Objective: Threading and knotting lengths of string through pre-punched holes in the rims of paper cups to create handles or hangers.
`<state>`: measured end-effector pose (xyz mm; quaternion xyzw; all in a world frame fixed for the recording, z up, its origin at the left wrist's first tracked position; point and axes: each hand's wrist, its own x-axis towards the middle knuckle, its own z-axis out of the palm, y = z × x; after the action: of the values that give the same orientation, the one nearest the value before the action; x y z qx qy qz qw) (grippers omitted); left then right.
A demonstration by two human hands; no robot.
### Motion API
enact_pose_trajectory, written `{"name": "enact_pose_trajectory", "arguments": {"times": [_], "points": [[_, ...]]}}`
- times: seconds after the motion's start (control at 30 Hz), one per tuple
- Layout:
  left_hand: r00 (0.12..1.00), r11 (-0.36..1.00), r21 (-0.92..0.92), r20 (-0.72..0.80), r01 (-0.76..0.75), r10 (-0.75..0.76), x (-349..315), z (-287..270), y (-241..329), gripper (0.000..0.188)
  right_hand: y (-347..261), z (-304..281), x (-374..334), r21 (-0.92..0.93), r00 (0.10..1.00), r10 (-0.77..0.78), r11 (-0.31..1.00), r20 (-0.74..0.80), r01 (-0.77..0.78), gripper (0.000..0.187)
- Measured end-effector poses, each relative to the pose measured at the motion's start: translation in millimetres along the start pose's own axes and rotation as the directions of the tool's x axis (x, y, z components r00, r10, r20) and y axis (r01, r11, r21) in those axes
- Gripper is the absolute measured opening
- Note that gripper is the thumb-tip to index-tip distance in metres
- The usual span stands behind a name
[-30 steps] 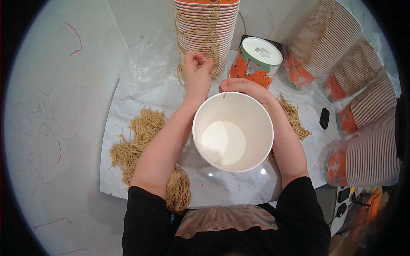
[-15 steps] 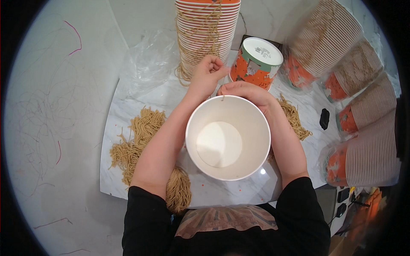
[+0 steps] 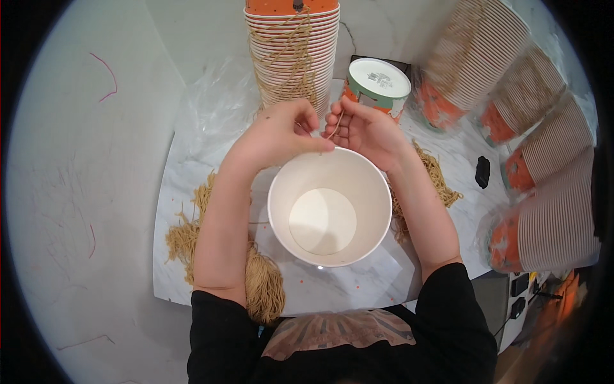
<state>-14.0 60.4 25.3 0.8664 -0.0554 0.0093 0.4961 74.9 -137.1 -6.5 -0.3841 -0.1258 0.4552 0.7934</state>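
A large white paper bucket (image 3: 323, 221) sits in front of me between my forearms, its mouth facing up and its inside bare. My left hand (image 3: 288, 132) is bent over the far rim, thumb pressed on it and fingers curled behind. Just beyond the rim, my right hand (image 3: 369, 133) is turned palm toward me and pinches a thin tan cord (image 3: 336, 125) between thumb and fingers. The cord runs down toward the rim by my left thumb. Tan cord bundles lie beside the bucket: one (image 3: 263, 288) at the near left, another (image 3: 438, 176) past my right forearm.
A tall stack of buckets (image 3: 294, 61) draped with cords stands at the back. Beside it is an upside-down orange and green bucket (image 3: 379, 80). Several plastic-wrapped bucket stacks (image 3: 556, 211) line the right side. A small black object (image 3: 483, 171) lies on the marble-patterned table (image 3: 345, 291).
My left hand has come down onto the bucket's rim. My right hand has lifted and turned its palm toward me, drawing up the cord.
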Motion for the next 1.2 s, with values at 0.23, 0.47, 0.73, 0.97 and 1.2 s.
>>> {"name": "enact_pose_trajectory", "arguments": {"times": [0.23, 0.47, 0.73, 0.97, 1.2], "points": [[0.994, 0.992, 0.118, 0.092, 0.043, -0.054, -2.0, 8.1, 6.2, 0.024, -39.6, 2.3, -26.9, 0.08, 0.929, -0.348, 0.937, 0.128, 0.34, 0.025], [0.996, 0.982, 0.172, 0.023, 0.082, -0.087, -0.4, 6.4, 15.5, 0.018, -101.8, -20.7, -89.3, 0.412, 0.791, -0.611, 0.728, 0.026, 0.548, 0.019], [0.993, 0.966, 0.239, -0.09, 0.102, -0.082, -3.3, -3.4, 5.9, 0.016, -126.6, -42.9, -127.1, 0.356, 0.654, -0.754, 0.594, -0.065, 0.721, 0.017], [0.956, 0.907, 0.414, -0.289, 0.074, 0.054, -5.4, 0.4, 4.7, 0.03, -88.3, 24.0, -118.8, -0.831, 0.807, -0.59, 0.466, -0.036, 0.304, 0.031], [0.922, 0.93, -0.031, -0.143, -0.367, 0.359, -24.7, 13.7, 47.9, 0.053, -50.4, 58.0, -93.3, -0.942, 0.968, -0.251, 0.317, 0.026, 0.108, 0.028]]}}
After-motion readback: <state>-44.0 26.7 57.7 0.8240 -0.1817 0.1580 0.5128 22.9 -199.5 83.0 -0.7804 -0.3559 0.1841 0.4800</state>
